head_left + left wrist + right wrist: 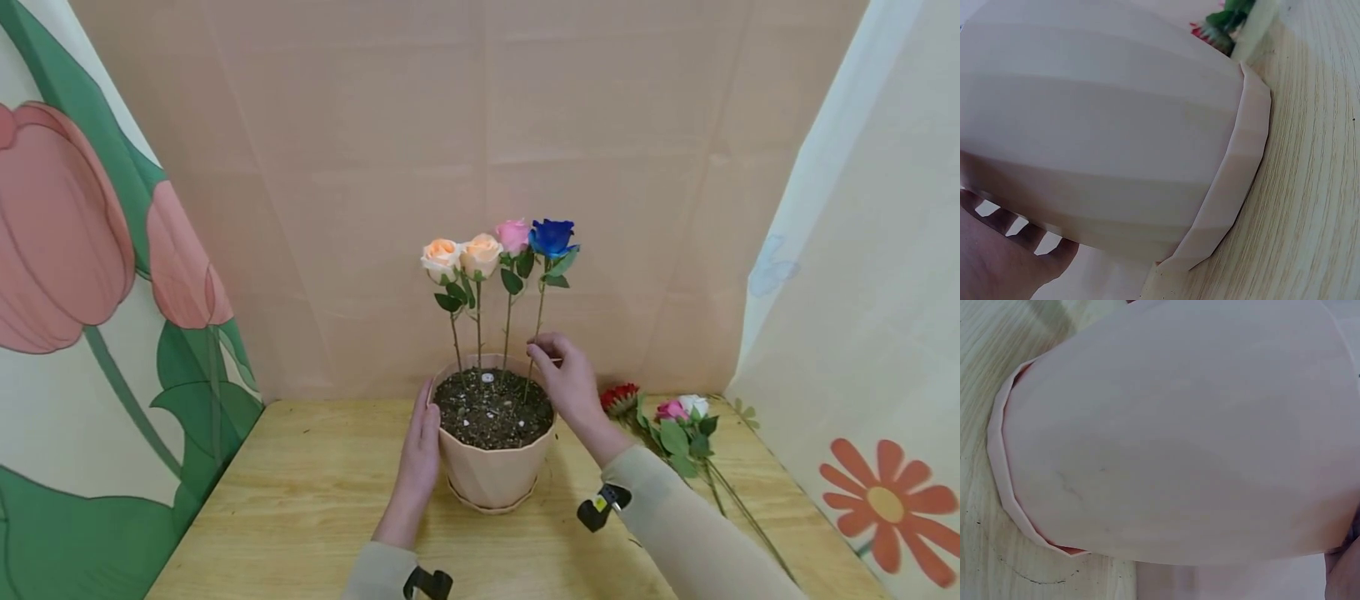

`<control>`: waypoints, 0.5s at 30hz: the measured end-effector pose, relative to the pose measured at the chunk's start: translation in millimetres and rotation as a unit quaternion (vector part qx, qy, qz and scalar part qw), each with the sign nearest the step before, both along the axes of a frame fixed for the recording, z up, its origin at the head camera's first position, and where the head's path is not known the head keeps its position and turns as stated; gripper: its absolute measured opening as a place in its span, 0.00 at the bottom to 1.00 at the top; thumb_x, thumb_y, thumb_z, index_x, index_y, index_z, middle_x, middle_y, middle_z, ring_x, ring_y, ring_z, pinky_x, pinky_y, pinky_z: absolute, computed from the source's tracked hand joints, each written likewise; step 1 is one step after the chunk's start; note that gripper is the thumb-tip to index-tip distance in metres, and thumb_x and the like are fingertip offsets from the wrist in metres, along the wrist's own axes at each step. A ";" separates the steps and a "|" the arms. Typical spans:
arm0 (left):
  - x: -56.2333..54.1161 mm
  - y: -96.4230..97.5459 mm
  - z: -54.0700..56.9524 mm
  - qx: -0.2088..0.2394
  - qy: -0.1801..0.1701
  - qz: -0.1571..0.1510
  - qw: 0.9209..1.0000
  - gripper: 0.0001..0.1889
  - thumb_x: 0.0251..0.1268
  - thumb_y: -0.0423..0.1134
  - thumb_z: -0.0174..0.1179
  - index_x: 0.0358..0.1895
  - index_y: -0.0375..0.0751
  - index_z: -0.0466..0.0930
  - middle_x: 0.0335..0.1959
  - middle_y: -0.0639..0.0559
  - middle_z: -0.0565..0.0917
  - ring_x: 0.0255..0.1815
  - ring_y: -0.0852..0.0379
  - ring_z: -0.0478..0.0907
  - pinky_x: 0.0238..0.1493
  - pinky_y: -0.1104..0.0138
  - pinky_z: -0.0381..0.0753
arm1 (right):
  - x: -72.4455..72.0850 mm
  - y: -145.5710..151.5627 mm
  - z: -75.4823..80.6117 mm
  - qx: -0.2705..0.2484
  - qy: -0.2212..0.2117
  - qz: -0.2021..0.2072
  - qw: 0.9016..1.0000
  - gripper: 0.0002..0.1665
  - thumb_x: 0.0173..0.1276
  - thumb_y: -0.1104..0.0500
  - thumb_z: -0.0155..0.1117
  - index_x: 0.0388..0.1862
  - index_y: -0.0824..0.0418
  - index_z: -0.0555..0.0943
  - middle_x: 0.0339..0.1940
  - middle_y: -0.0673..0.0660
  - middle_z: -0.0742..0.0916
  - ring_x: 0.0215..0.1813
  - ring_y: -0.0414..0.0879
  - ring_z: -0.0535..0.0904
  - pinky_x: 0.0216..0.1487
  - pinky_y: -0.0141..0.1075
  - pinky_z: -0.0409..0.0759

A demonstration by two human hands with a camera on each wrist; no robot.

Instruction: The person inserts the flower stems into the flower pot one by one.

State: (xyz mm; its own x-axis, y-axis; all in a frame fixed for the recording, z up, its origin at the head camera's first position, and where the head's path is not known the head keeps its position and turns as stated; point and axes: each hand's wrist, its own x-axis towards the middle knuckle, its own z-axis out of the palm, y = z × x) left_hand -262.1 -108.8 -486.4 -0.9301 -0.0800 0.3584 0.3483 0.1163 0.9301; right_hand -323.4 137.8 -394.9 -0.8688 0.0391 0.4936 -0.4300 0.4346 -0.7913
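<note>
One pot (491, 477) holds four roses (481, 256); right hand (567, 375) pinches the blue rose's stem (540, 308), left hand (422, 446), seemingly straight-fingered, touches the pot

"What's underneath?"
"A pale wood-grain table (300, 500)."
"And directly on it?"
"A pink faceted saucer (1241, 165) bearing the flowerpot (491, 473); at the right lie a red flower (619, 400), a pink rose (671, 410) and a white rose (695, 405)."

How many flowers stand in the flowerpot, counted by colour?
Peach flowers: 2
Pink flower: 1
Blue flower: 1
Total in the flowerpot: 4
</note>
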 end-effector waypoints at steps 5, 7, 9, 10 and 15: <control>0.3 -0.3 -0.1 -0.003 -0.004 0.001 1.000 0.29 0.97 0.50 0.35 0.92 0.57 0.51 0.92 0.48 0.54 0.91 0.41 0.48 0.89 0.41 0.45 | 0.5 -6.4 -3.1 -0.006 0.006 -0.007 1.000 0.10 0.86 0.58 0.66 0.52 0.64 0.89 0.41 0.61 0.91 0.42 0.56 0.85 0.40 0.35 0.81; 0.5 -0.7 -0.4 -0.004 -0.005 0.003 1.000 0.29 0.97 0.50 0.36 0.92 0.57 0.51 0.92 0.48 0.54 0.91 0.41 0.48 0.89 0.41 0.45 | 0.8 -9.3 -3.9 -0.004 0.007 -0.003 1.000 0.10 0.87 0.58 0.65 0.51 0.65 0.89 0.39 0.64 0.90 0.39 0.56 0.84 0.37 0.34 0.80; 0.5 -1.0 -0.6 -0.004 -0.003 0.002 1.000 0.29 0.97 0.50 0.36 0.92 0.57 0.51 0.92 0.48 0.54 0.91 0.41 0.48 0.89 0.41 0.45 | 1.6 -12.1 -4.2 0.001 0.011 -0.001 1.000 0.10 0.87 0.59 0.64 0.51 0.65 0.88 0.38 0.66 0.89 0.38 0.55 0.83 0.37 0.35 0.79; 0.6 -1.1 -0.6 -0.005 -0.002 0.002 1.000 0.29 0.97 0.50 0.36 0.92 0.57 0.51 0.92 0.49 0.54 0.91 0.41 0.49 0.89 0.41 0.45 | 2.2 -13.1 -4.3 0.005 0.012 -0.003 1.000 0.10 0.87 0.59 0.64 0.50 0.65 0.88 0.38 0.66 0.89 0.37 0.54 0.83 0.37 0.36 0.79; 0.3 -1.3 -0.2 -0.002 0.003 -0.003 1.000 0.29 0.97 0.50 0.36 0.92 0.56 0.51 0.92 0.50 0.53 0.91 0.42 0.49 0.89 0.43 0.45 | 4.7 -15.4 -6.8 0.016 0.006 -0.012 1.000 0.09 0.88 0.59 0.62 0.52 0.63 0.86 0.41 0.66 0.89 0.39 0.51 0.81 0.40 0.39 0.79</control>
